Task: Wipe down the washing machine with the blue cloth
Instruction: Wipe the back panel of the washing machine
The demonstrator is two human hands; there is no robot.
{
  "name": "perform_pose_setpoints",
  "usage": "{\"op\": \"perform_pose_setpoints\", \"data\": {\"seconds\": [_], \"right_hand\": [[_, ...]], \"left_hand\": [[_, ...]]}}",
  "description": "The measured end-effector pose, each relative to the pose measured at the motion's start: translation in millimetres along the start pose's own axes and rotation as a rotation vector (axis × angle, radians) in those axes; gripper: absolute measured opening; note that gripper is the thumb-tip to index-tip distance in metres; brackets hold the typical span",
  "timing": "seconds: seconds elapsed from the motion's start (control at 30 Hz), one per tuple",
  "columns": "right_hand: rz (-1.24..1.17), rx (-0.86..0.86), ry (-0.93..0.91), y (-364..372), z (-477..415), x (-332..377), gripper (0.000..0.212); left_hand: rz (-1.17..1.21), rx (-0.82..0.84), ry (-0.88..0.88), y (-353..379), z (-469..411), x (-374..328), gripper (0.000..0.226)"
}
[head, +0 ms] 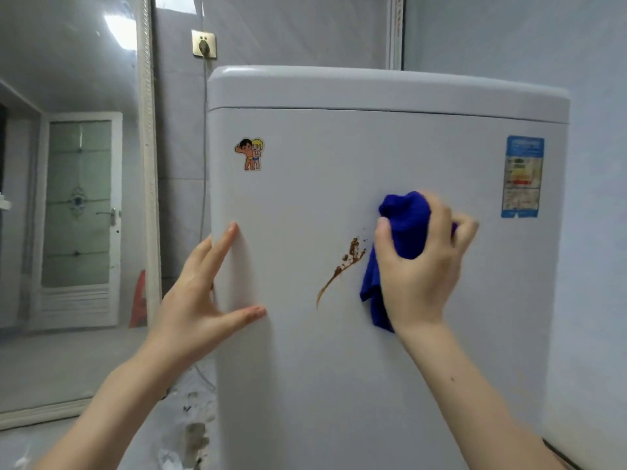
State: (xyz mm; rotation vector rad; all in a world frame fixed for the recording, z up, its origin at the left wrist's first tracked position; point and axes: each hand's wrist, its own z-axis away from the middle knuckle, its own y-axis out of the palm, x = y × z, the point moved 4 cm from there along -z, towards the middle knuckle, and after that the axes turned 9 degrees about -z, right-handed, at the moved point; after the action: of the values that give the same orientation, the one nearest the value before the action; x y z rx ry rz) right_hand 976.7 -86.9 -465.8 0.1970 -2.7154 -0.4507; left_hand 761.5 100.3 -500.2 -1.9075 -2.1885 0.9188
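Wiping in hand: our right hand point(420, 262) grips the bunched blue cloth point(403, 228) against the washing machine point(339, 351) front, just right of a brown smear point(342, 266), left hand point(203, 293) flat, fingers straight, bracing the edge; next pass likely leftward over it.

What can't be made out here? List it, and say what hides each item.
All in the head view:
- The blue label: the print is too small and blurred to read.
- The washing machine: its top face is hidden behind the front rim, and its base is cut off by the bottom edge.
- The panel beneath the blue cloth and the right hand: covered, so any dirt there is unseen.
- That hand's fingertips: motion-blurred.
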Motion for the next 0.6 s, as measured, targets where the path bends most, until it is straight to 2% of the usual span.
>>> {"op": "perform_pose_setpoints", "data": {"seconds": [0.13,0.2,0.27,0.37,0.43,0.5,0.6], "right_hand": [[0.073,0.457,-0.416,9.0,103.8,14.1,0.056],[0.108,0.563,-0.461,-14.5,121.4,-6.5,0.056],[0.105,0.492,-0.386,-32.6,101.0,-21.6,0.052],[0.04,0.166,-0.14,-26.7,34.2,-17.6,0.049],[0.01,0.029,-0.014,-3.0,1.6,-3.3,0.047],[0.014,0.055,-0.077,18.3,0.8,15.7,0.047],[0.056,0.323,-0.388,24.4,54.7,20.6,0.051]], "left_hand": [[0.027,0.017,0.021,0.1,-2.0,7.4,0.11],[0.059,0.016,0.008,0.4,-2.8,8.8,0.109],[0.07,0.013,-0.004,2.8,-3.3,10.2,0.109],[0.083,0.008,0.002,5.1,-3.5,13.2,0.109],[0.089,0.004,0.011,5.3,-5.0,13.4,0.109],[0.104,0.004,0.009,5.3,-5.3,13.0,0.108],[0.114,0.004,0.008,5.7,-6.1,14.1,0.108]]}}
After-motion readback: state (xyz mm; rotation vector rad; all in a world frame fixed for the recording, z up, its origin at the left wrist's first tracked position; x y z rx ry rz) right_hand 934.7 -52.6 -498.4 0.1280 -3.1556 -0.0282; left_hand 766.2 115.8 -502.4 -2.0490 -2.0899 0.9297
